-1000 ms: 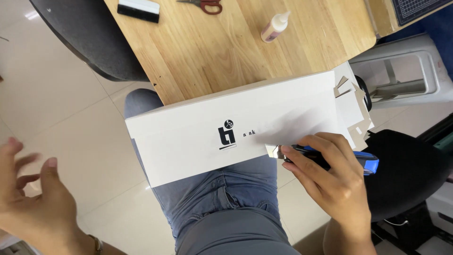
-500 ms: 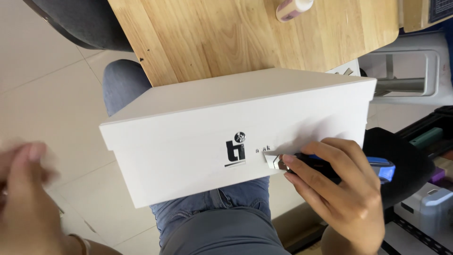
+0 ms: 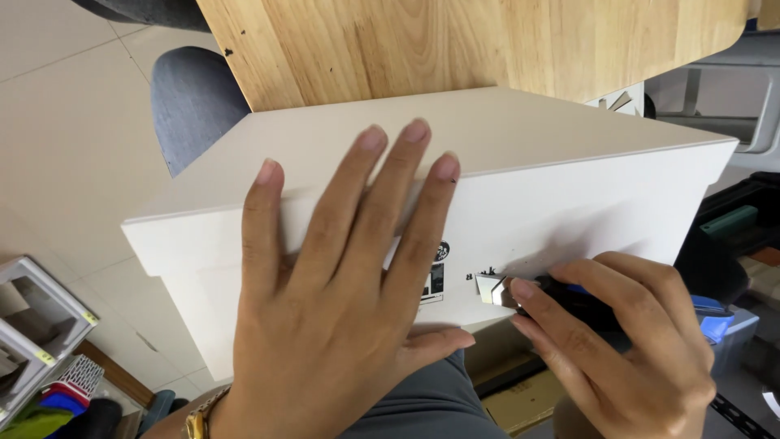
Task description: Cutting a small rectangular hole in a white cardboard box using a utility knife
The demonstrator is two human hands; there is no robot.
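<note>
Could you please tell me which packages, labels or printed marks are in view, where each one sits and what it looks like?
White box: long rectangular carton across the lap, left hand flat on it.
Printed mark: small black logo on the box's front face, partly hidden by the fingers.
Brown cardboard box: below the white box, beside the right hand, which holds a blue-handled cutter.

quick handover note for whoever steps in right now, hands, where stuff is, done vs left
Left hand: open, flat on the white box, fingers spread over its top edge.
Right hand: gripping a blue-and-black utility knife, its blade against the box's front face beside the black logo.
Box: rests on the person's lap, its far side by the wooden table.
Done: box steadied, blade placed on the face.
Left: no cut line visible on the face yet; whether the blade has gone in cannot be told.
</note>
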